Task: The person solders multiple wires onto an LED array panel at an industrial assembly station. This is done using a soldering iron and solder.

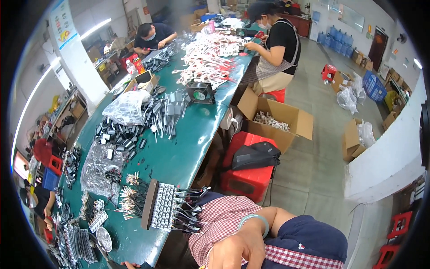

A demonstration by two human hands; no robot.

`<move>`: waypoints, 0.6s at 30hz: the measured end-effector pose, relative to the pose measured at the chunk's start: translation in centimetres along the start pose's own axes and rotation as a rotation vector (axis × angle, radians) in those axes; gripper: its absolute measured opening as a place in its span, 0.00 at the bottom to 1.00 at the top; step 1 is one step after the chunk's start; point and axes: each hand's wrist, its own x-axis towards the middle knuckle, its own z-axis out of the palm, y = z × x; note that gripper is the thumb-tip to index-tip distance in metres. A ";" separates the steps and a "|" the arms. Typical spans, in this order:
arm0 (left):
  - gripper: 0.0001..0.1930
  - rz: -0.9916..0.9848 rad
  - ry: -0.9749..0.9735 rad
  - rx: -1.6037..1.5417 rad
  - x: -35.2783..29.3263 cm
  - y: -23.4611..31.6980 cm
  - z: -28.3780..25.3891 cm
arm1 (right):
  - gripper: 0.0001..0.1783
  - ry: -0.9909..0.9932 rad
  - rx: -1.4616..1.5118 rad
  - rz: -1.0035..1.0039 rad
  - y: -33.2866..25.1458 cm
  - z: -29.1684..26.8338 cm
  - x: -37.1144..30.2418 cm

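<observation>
My right hand (235, 251) is at the lower edge, a pale green bangle (254, 219) round its wrist. Its fingers are bent and held together; their tips fall outside the picture, so what they hold, if anything, is hidden. Behind it is a red-and-white checked apron (219, 208). Beyond the apron, at the table's edge, a white slotted block (164, 206) with a brown bar (149, 204) carries rows of dark wired parts, with pale wire ends (128, 197) fanning out leftward. My left hand does not show.
The green table (165, 157) bears black parts (123, 134), plastic bags (127, 107), a small fan (200, 93), white-and-red cables (210, 58) and a round metal dish (104, 239). A red stool (246, 179) with a black bag and an open carton (273, 119) stand alongside. Co-workers (282, 45) sit at the table.
</observation>
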 end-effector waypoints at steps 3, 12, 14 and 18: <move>0.10 0.001 -0.009 -0.015 0.1 -0.7 -0.1 | 0.13 -0.103 -0.192 0.067 -2.4 0.1 1.2; 0.10 -0.024 -0.067 -0.036 -0.3 -1.5 1.1 | 0.62 0.661 -1.059 -0.795 -10.5 1.9 -2.4; 0.10 -0.052 -0.069 -0.059 0.1 -1.7 0.6 | 0.64 0.655 -1.231 -0.959 -12.6 2.9 -0.1; 0.10 -0.077 -0.142 -0.055 0.7 -3.0 0.8 | 0.57 0.655 -2.161 -1.103 -18.1 2.4 -1.2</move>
